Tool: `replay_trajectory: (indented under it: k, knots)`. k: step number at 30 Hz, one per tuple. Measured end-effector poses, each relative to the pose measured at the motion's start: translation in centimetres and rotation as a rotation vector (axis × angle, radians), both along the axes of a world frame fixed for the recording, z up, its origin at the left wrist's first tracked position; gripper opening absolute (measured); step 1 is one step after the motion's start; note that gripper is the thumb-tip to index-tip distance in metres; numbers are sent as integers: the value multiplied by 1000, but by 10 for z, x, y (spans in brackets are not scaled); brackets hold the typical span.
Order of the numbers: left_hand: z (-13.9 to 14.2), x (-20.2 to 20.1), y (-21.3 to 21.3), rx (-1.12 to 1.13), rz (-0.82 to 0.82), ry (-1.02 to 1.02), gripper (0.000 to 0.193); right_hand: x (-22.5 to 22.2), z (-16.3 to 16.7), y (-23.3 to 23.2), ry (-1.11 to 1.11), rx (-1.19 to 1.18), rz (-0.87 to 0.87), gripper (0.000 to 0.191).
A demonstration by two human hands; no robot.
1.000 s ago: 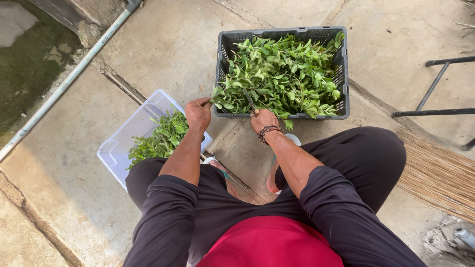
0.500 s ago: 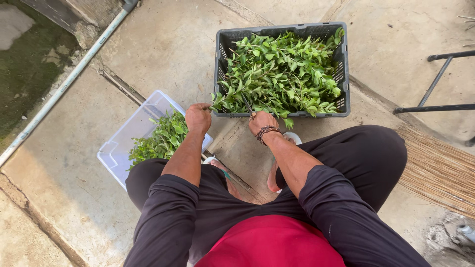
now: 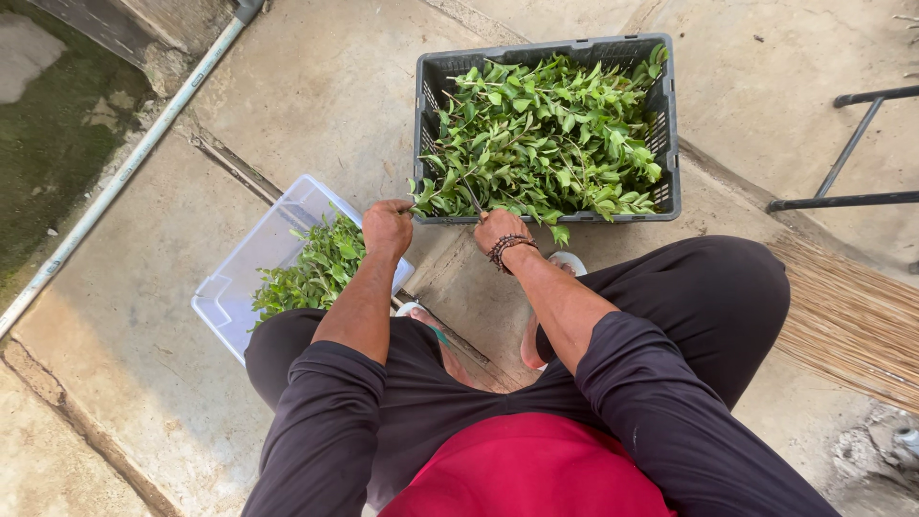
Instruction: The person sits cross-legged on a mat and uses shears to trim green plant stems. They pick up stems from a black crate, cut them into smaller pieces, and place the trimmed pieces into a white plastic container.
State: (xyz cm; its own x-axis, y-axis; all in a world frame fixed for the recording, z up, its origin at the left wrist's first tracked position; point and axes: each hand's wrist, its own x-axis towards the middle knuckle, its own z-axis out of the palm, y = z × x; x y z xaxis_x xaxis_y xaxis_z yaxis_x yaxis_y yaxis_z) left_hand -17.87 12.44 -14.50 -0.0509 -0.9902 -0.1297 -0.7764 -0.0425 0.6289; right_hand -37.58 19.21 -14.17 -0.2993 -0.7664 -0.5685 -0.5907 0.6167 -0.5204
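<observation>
From the head view, your left hand (image 3: 387,228) is closed in a fist around the end of a leafy green sprig (image 3: 436,196), just at the near left corner of the dark grey slatted crate (image 3: 670,163). Your right hand (image 3: 501,230) is closed too, pinching a thin stem (image 3: 472,199) that rises toward the crate's near wall; a beaded bracelet (image 3: 505,251) sits on that wrist. The two hands are near each other, side by side, both at the crate's front rim.

The crate stands ahead of you on the concrete floor (image 3: 316,86) and is heaped with loose green leafy cuttings (image 3: 546,134), some spilling over the near edge. To your left, by your knee, lies a clear rectangular plastic tub (image 3: 239,282), set at an angle, with a smaller pile of green leaves (image 3: 316,268) in its near half. It carries no label you can make out.

A pale pipe (image 3: 134,163) runs diagonally at far left. At right, a straw broom head (image 3: 852,325) lies on the floor beneath a black metal frame (image 3: 842,163).
</observation>
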Motion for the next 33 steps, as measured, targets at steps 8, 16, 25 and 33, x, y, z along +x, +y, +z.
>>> replay_trajectory:
  k: [8, 16, 25, 33]
  knots:
    - [-1, 1, -1, -13, -5, -74, 21, 0, -1, 6, -56, -30, -19, 38]
    - [-4, 4, -3, -57, 65, -148, 18, 1, -7, 14, -21, 1, -2, 39]
    - [-5, 15, -19, -52, 316, 24, 23, -2, -34, 13, -136, -286, -7, 31]
    - [-14, 8, -32, 366, 396, 389, 27, 13, -37, 13, -451, 93, 405, 31]
